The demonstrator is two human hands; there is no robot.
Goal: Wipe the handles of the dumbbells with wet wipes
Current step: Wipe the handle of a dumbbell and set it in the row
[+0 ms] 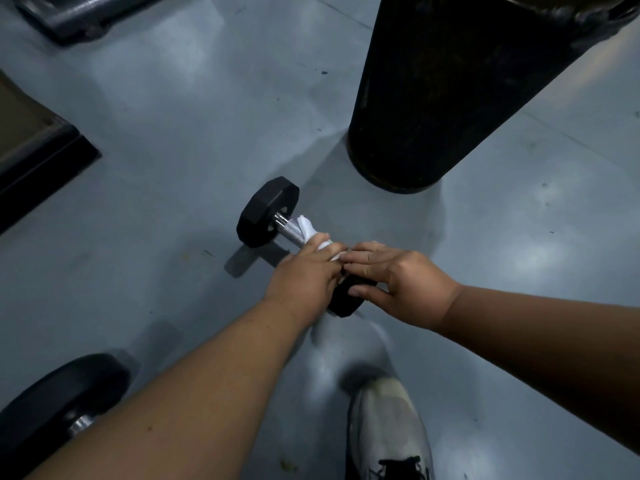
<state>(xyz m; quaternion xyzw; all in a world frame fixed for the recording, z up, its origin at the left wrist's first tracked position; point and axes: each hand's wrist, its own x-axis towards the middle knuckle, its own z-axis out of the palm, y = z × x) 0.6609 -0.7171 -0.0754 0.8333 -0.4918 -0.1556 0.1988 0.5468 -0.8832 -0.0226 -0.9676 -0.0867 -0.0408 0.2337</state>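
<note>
A black hex dumbbell [266, 211] with a chrome knurled handle [290, 229] lies on the grey floor. My left hand [304, 282] grips a white wet wipe [313, 233] wrapped round the handle near its near end. My right hand [398, 278] rests on the dumbbell's near black head [346, 296], fingers spread and thumb against its side. A second dumbbell [65, 393] lies at the bottom left, partly hidden behind my left forearm.
A large black punching bag [443, 91] hangs just beyond the dumbbell at the upper right. A dark mat or platform edge [38, 157] sits at the left. Dark metal equipment [69, 15] lies top left. My white shoe [388, 434] stands below the hands.
</note>
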